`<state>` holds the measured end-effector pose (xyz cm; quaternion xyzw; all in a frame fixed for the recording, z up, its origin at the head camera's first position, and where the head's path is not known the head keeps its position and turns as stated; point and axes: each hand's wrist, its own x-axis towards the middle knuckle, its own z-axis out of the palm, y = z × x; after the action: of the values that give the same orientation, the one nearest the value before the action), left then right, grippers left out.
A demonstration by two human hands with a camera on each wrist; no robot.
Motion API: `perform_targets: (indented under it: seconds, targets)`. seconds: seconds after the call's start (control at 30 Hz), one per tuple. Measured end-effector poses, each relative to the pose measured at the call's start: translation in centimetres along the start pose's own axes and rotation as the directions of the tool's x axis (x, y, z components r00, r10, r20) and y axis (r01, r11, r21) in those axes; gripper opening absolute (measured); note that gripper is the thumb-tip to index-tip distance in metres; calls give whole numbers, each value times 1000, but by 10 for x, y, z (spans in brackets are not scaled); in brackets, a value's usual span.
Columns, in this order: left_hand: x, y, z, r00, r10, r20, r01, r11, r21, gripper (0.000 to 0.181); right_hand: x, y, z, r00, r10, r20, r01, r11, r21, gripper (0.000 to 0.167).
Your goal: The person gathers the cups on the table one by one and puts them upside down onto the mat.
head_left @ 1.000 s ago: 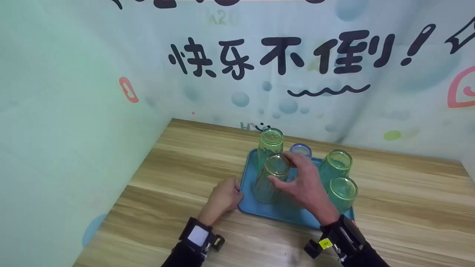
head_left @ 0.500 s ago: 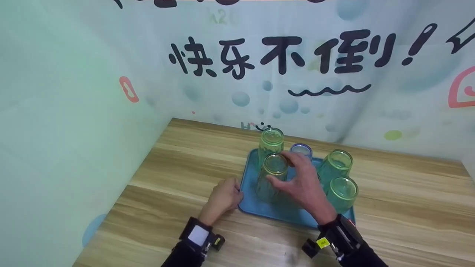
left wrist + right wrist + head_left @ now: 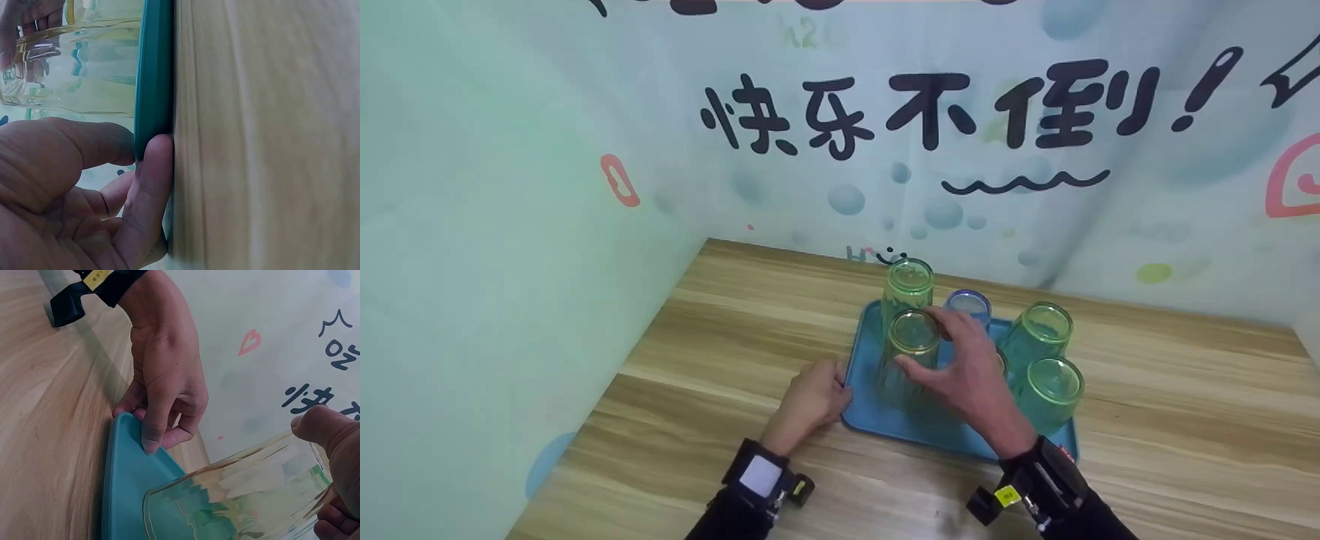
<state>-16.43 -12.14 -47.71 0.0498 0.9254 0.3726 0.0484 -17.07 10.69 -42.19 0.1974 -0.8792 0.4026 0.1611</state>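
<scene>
My left hand [image 3: 810, 397] pinches the left edge of a blue tray [image 3: 877, 420]. In the left wrist view the thumb lies over the tray rim [image 3: 153, 73] and a finger under it. My right hand [image 3: 976, 379] grips a clear yellowish glass tumbler [image 3: 904, 371] near its upturned base, thumb on the near side, fingers behind. The tumbler is mouth down at the tray's left part, in front of a tall green glass [image 3: 907, 289]. Its lower rim [image 3: 147, 509] is at the tray surface in the right wrist view; whether it fully touches, I cannot tell.
Also upside down on the tray are a blue-rimmed glass [image 3: 969, 302] at the back and two green glasses, one behind [image 3: 1041, 326] and one in front [image 3: 1054, 386], at the right. Another rim shows partly behind my right hand. A printed wall sheet [image 3: 810, 187] borders the wooden table [image 3: 720, 322].
The tumbler has gone from leaning to nearly upright, its base end shifting slightly left. My right hand and wrist have moved a little left with it. The left hand and tray have stayed put.
</scene>
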Motion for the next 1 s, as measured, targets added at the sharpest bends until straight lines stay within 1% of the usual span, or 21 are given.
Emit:
perform_targets:
  seconds: [0.17,0.33,0.43,0.57,0.63,0.73,0.83,0.9,1.0]
  targets:
    - [-1,-1,0,1000,-2,-2,2,1000,-3,18,0,0,-1,1000,11,6,-11,1000,0,72]
    - [-1,0,1,1000,-18,12,18,1000,-14,17,-2,2,-3,1000,14,17,-14,1000,19,73]
    - [-1,1,0,1000,-20,17,20,1000,-12,17,-4,5,-7,1000,5,18,-6,999,34,74]
    - [-1,0,-1,1000,-9,14,9,1000,-17,16,-8,8,-17,1000,-10,21,9,999,43,73]
    - [-1,0,-1,1000,6,9,-6,1000,-15,16,-11,10,-24,1000,-16,20,15,999,46,73]
    - [-2,0,-1,999,46,0,-46,999,6,17,-17,14,-38,1000,-27,14,26,998,62,70]
    - [-2,2,-2,997,78,9,-78,996,33,17,-26,22,-55,999,-45,-7,45,997,66,63]
    - [-2,3,-5,997,64,40,-66,997,36,13,-32,28,-67,997,-69,-37,71,996,62,57]
    - [-2,6,-14,995,22,98,-24,1000,13,9,-40,41,-88,985,-136,-109,143,988,55,50]
